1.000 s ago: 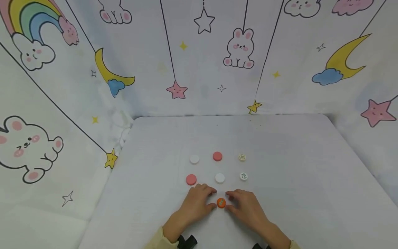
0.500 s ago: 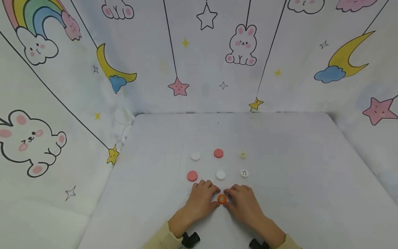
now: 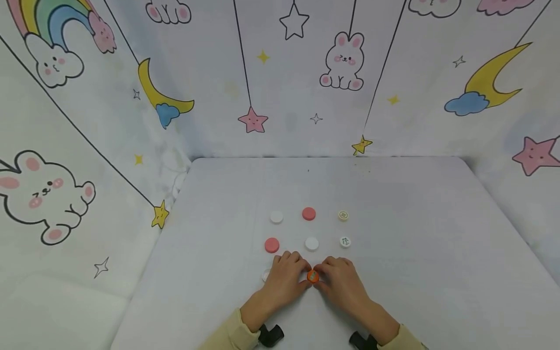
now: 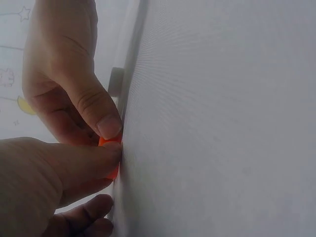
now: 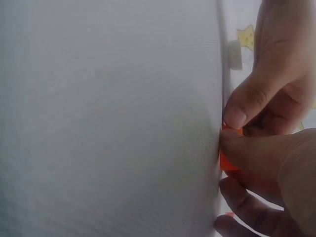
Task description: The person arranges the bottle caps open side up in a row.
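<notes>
A small orange bottle cap with a greenish mark on top lies on the white table, between two hands. From the left side, the left hand pinches it with thumb and curled forefinger. Opposite, the right hand pinches the same cap, its fingertips meeting the left ones. Both wrist views show the thumbs pressed to the orange cap, largely covering its side. A white cap beside the left hand is mostly hidden by it.
Beyond the hands, caps stand in two rows: red, white and printed white nearer; white, red and yellow-patterned farther. A cartoon-printed curtain surrounds the table.
Both hands have closed in from either side of the orange cap and now pinch it. The head view has shifted slightly. The other caps keep their places.
</notes>
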The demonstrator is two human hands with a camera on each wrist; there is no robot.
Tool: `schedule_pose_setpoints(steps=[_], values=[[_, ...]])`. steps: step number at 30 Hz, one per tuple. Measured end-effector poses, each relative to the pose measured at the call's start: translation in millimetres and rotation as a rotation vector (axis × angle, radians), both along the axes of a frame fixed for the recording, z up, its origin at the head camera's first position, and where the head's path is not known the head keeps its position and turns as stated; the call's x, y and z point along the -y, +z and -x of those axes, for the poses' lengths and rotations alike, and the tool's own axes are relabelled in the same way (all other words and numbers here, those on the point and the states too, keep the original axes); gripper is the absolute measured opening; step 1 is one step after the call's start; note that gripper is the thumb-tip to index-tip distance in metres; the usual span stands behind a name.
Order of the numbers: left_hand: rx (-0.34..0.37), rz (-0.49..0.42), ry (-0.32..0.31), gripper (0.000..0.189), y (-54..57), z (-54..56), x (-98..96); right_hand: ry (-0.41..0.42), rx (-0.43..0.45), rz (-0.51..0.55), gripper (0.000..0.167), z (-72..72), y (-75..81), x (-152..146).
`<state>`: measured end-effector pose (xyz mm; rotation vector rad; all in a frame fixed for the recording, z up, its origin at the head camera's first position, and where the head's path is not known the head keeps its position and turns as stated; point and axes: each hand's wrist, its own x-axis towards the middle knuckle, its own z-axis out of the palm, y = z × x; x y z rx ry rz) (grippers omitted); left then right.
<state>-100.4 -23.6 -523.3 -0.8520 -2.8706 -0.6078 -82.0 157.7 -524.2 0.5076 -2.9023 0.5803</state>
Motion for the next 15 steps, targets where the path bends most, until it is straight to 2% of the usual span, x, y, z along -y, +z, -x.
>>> schedule_pose_setpoints(steps=[8,15], values=[[-0.001,-0.027,-0.004,0.026,1.8,-2.9,-1.6,0.006,-0.031,0.016,0.030,-3.1,1.6,-1.0],[0.022,-0.045,-0.005,0.024,3.2,-2.1,-3.0,0.027,-0.049,0.060,0.031,-4.4,9.3,-3.5]])
